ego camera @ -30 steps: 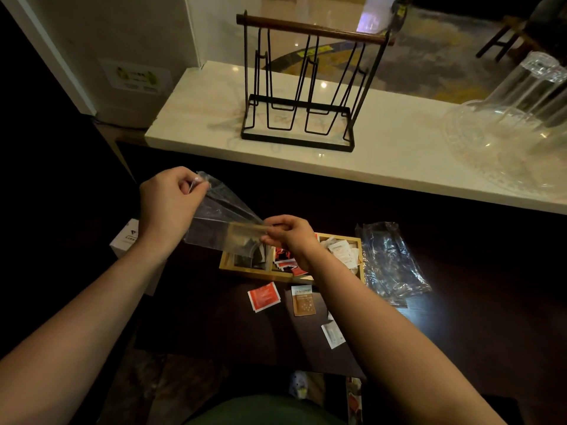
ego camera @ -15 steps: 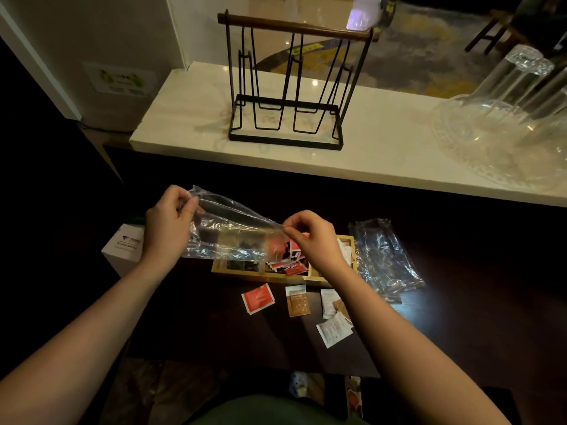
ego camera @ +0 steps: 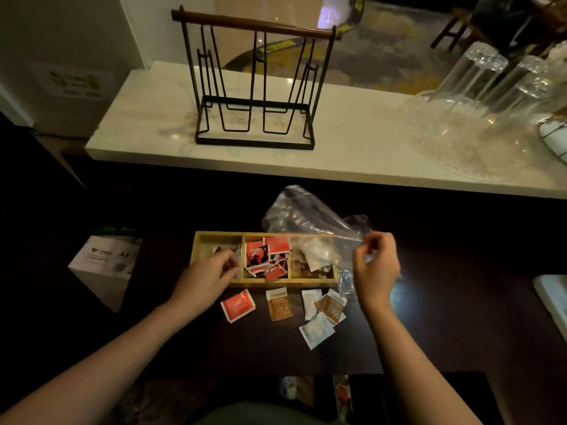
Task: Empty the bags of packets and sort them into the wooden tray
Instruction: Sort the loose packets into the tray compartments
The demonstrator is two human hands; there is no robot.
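Observation:
A wooden tray [ego camera: 214,236] with three compartments lies on the dark table. Its middle holds red packets [ego camera: 266,259], its right holds white and brown packets, its left a few dark ones. My left hand [ego camera: 208,277] rests at the tray's left compartment, fingers curled over a packet there; whether it grips it I cannot tell. My right hand [ego camera: 376,268] pinches a clear plastic bag [ego camera: 302,214] that hangs over the tray's right end. Loose on the table in front of the tray lie a red packet [ego camera: 237,305], a brown packet [ego camera: 279,305] and white packets [ego camera: 316,331].
A white box [ego camera: 102,266] stands at the left of the table. Behind, a pale counter [ego camera: 352,142] carries a black wire rack [ego camera: 256,84] and upturned glasses on a clear dish [ego camera: 478,118]. Another white object [ego camera: 552,299] sits at the right edge.
My left hand let go of the bag and dropped to the tray's left compartment. My right hand carried the bag to the right, over the tray's right end.

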